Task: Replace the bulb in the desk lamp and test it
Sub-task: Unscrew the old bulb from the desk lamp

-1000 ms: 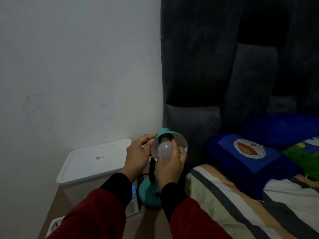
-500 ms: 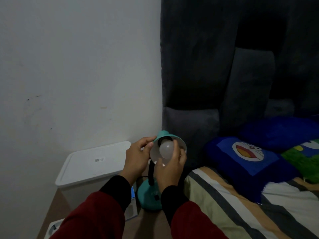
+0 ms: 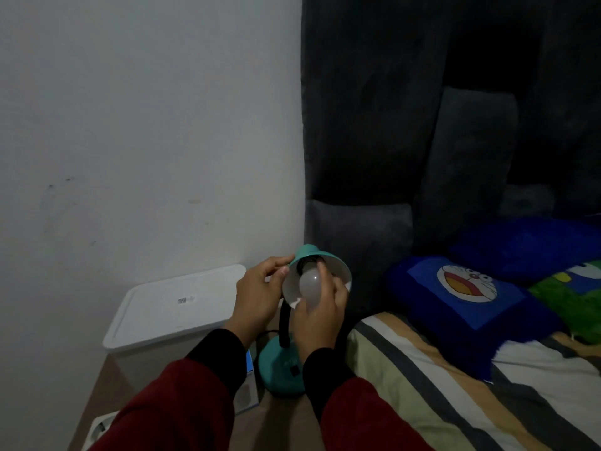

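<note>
A teal desk lamp stands between a plastic box and the bed, with its round base [image 3: 276,369] on the brown surface and a black bendy neck [image 3: 285,323]. Its shade [image 3: 340,271] is tilted toward me, white inside. My left hand [image 3: 258,297] grips the shade's left rim and top. A white, unlit bulb [image 3: 309,284] sits at the black socket inside the shade, and my right hand [image 3: 322,315] is wrapped around it from below and the right. How far the bulb's base is in the socket is hidden.
A white lidded plastic box [image 3: 175,307] stands left of the lamp against the wall. A small blue-and-white carton [image 3: 248,382] lies by the base. On the right is a striped bed [image 3: 455,395] with blue cartoon pillows [image 3: 468,297] and a dark padded headboard [image 3: 374,125].
My right hand has shifted around the bulb, fingers now higher along its right side. The bulb sits slightly deeper in the shade. My left hand keeps its hold on the shade.
</note>
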Tool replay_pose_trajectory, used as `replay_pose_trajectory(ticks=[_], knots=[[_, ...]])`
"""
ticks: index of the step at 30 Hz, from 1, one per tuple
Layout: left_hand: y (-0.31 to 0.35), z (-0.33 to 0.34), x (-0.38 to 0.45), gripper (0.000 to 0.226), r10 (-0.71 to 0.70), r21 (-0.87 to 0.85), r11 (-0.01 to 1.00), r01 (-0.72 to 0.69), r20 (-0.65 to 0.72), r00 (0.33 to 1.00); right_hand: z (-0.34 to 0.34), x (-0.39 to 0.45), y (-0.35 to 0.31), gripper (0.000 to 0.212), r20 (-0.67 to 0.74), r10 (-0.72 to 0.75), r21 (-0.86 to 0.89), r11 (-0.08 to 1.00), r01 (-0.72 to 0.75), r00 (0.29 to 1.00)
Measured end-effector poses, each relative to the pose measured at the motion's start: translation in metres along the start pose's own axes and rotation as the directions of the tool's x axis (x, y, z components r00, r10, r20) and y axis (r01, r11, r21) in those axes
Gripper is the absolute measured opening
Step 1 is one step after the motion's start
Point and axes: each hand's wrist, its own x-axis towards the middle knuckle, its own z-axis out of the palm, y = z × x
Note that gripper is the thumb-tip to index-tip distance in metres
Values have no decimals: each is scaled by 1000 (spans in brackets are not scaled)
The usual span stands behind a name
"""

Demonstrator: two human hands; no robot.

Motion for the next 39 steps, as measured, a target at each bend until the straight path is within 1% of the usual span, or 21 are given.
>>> replay_pose_trajectory(ticks=[3, 4, 6, 8, 10, 11, 13, 14, 16, 18, 22, 25, 27, 30, 33, 35, 39], knots=[[0, 0, 0, 25, 0, -5, 1000, 0, -11, 1000, -1, 0, 1, 80, -9, 75, 27, 997, -75, 997], [1, 0, 0, 25, -1, 0, 1000, 1, -10, 1000, -2, 0, 1, 78, -12, 71, 6, 997, -71, 997], [1, 0, 0, 25, 4, 11, 1000, -4, -5, 1000, -1, 0, 3, 69, 2, 16, -40, 999, -16, 1000], [1, -1, -1, 26, 11, 10, 1000, -11, 4, 1000, -1, 1, 1, 71, 22, 13, -28, 1000, -13, 1000], [1, -1, -1, 28, 10, 3, 1000, -10, 0, 1000, 0, 3, 0, 77, -2, 55, 19, 998, -55, 998], [1, -1, 0, 29, 7, -1, 1000, -7, -3, 1000, 0, 4, 0, 75, -14, 45, 16, 999, -45, 999], [2, -1, -1, 31, 6, -4, 1000, -6, -5, 1000, 0, 3, 0, 66, -6, -28, -54, 998, 27, 1000], [3, 0, -1, 31, 8, -1, 1000, -8, -4, 1000, 0, 3, 1, 66, 1, -51, -76, 996, 51, 999], [3, -1, -1, 27, 7, 8, 1000, -7, -5, 1000, -2, 3, 1, 71, -7, -19, -69, 997, 19, 1000], [2, -1, -1, 25, 2, 15, 1000, -2, -9, 1000, -5, 4, 1, 71, -40, 5, -74, 997, -8, 999], [3, -1, -2, 25, 1, 26, 1000, 0, -12, 1000, -7, 1, 3, 68, -46, -24, -105, 994, 19, 999], [4, -1, -3, 25, 0, 44, 999, 1, -12, 1000, -11, -3, 4, 68, -57, -40, -93, 995, 34, 998], [9, -2, -6, 26, -6, 60, 998, 7, -9, 1000, -17, -6, 4, 69, -40, -36, -92, 995, 32, 999], [18, -5, -14, 36, -26, 127, 992, 28, -23, 999, -31, -11, 4, 70, -5, -30, -86, 996, 29, 1000], [26, -11, -25, 44, -44, 217, 975, 49, -28, 999, -47, -17, 5, 74, 59, -47, -65, 997, 51, 997], [26, -18, -32, 41, -64, 326, 943, 64, -12, 998, -58, -21, 7, 74, 106, -78, -66, 994, 85, 991], [16, -36, -50, 36, -116, 519, 850, 89, 19, 993, -76, -27, 6, 62, 225, -102, -105, 986, 128, 969]])
